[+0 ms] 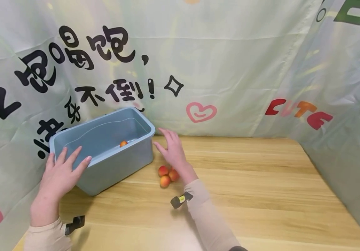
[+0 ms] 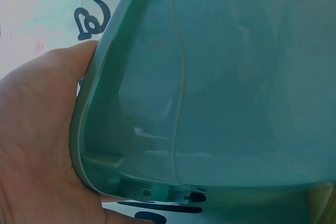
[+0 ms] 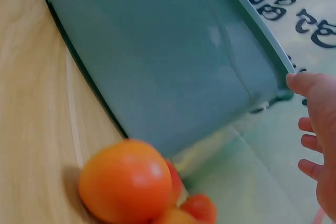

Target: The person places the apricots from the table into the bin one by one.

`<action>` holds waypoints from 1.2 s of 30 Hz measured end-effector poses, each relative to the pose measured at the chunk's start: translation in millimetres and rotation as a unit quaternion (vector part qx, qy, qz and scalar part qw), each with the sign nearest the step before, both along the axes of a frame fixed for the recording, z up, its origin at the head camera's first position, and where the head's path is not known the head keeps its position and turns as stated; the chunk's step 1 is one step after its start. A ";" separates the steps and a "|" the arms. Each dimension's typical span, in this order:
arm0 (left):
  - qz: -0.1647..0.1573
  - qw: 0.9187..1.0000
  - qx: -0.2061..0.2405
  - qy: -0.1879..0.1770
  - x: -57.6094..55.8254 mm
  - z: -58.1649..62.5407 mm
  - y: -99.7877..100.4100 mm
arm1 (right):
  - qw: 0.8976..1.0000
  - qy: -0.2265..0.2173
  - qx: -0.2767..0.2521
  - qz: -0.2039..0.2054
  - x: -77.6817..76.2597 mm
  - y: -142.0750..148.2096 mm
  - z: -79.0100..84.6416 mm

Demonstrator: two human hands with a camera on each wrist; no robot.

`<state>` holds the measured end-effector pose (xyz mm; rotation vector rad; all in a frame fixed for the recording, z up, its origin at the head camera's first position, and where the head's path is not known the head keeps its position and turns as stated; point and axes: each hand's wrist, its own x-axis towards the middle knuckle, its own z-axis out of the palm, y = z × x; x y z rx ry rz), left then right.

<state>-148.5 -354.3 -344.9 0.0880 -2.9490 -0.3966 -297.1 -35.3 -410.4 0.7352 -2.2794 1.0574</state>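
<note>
Left grip (image 1: 58, 177) spread, you're touching the blue bin (image 1: 120, 172) on the desk (image 1: 255, 188) | right grip (image 1: 174, 151) unclenched, you're reaching at its right end | three orange fruits (image 1: 164, 181) lying beside, another fruit (image 1: 123, 143) inside

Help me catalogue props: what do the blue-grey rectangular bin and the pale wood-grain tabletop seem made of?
The bin looks like moulded plastic, smooth and faintly glossy, judging by its rounded corners and soft reflections. The tabletop has streaked grain and a satin sheen; real wood or printed laminate, the look leaves open.
</note>
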 end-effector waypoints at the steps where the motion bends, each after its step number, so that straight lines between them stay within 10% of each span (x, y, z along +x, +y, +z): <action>1: 0.000 1.000 0.000 0.001 -0.2 0.0 0.2 | 1.000 -0.010 0.003 -0.002 -2.1 3.4 -1.4; 36: 0.007 1.000 0.007 -0.001 0.9 1.6 2.7 | 0.968 -0.176 0.178 0.010 -29.8 27.4 -51.9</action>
